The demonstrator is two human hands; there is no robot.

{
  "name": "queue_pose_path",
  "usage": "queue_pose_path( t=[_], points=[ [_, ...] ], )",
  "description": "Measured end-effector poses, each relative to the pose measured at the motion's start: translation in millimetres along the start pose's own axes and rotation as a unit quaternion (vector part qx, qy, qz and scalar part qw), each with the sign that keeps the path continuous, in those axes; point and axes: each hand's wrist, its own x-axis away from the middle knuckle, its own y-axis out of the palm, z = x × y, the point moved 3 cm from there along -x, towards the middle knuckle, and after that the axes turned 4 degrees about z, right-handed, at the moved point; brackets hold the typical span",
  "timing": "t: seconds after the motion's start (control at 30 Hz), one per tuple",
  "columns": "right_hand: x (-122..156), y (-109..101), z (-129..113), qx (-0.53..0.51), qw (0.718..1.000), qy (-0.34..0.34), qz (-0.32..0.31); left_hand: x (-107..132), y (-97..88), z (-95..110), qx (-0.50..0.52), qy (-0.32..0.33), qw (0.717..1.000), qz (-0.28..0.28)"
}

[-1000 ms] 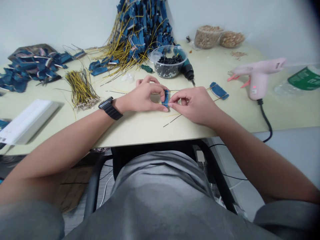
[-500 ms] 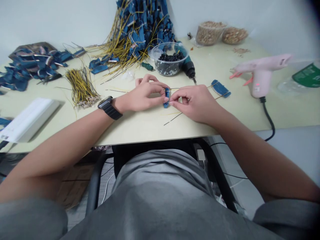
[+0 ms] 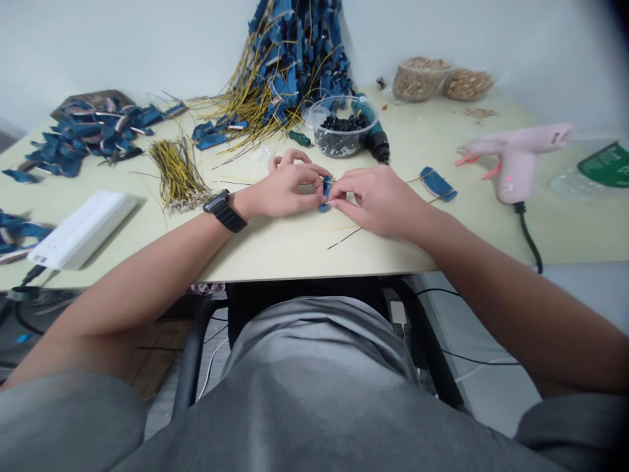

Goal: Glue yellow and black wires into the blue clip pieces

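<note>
Both hands meet at the middle of the pale table [image 3: 304, 249]. My left hand [image 3: 285, 190], with a black watch on its wrist, pinches a small blue part [image 3: 325, 193] that stands on the table. My right hand [image 3: 376, 200] is closed in a pinch against the same blue part from the right. Thin yellow and black wires [image 3: 344, 236] run out from under the hands. A second blue part [image 3: 439, 183] with wires lies just right of my right hand.
A tall heap of blue parts with yellow wires [image 3: 285, 65] stands at the back. A clear bowl of black pieces [image 3: 344, 131], a bundle of yellow wires [image 3: 177, 174], a pink glue gun [image 3: 515, 160], a white box [image 3: 83, 229] and more blue parts [image 3: 88, 131] surround the hands.
The hands stay pinched on the blue part and have closed in slightly. The view has shifted a little to the left.
</note>
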Motion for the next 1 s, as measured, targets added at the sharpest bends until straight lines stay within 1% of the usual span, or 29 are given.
queue_pose_path(
  t=[0.1,0.17,0.27,0.4,0.53,0.77,0.87,1.0],
  points=[
    [-10,-6,2,0.012,1.000,-0.006,-0.027,0,-1.9,-6,0.001,-0.004,1.000,0.009],
    [-13,-8,2,0.013,0.999,-0.008,-0.029,0,-2.4,-8,0.002,-0.008,1.000,0.012],
    [-11,-5,2,0.009,1.000,-0.015,-0.005,1,-2.9,-10,0.002,-0.011,1.000,0.013],
    [-4,5,2,0.008,0.999,-0.043,0.030,1,-3.8,-10,0.000,-0.013,1.000,0.015],
    [-2,11,5,0.019,0.998,-0.050,0.031,1,-4.0,-10,0.001,-0.017,1.000,0.016],
    [0,12,2,0.044,0.997,-0.061,0.028,2,-4.9,-12,0.000,-0.013,1.000,0.011],
    [0,13,2,0.037,0.997,-0.064,0.031,2,-4.5,-13,0.004,-0.014,1.000,0.012],
    [-1,16,4,0.018,0.998,-0.052,0.035,2,-4.0,-14,0.007,-0.016,1.000,0.013]
  ],
)
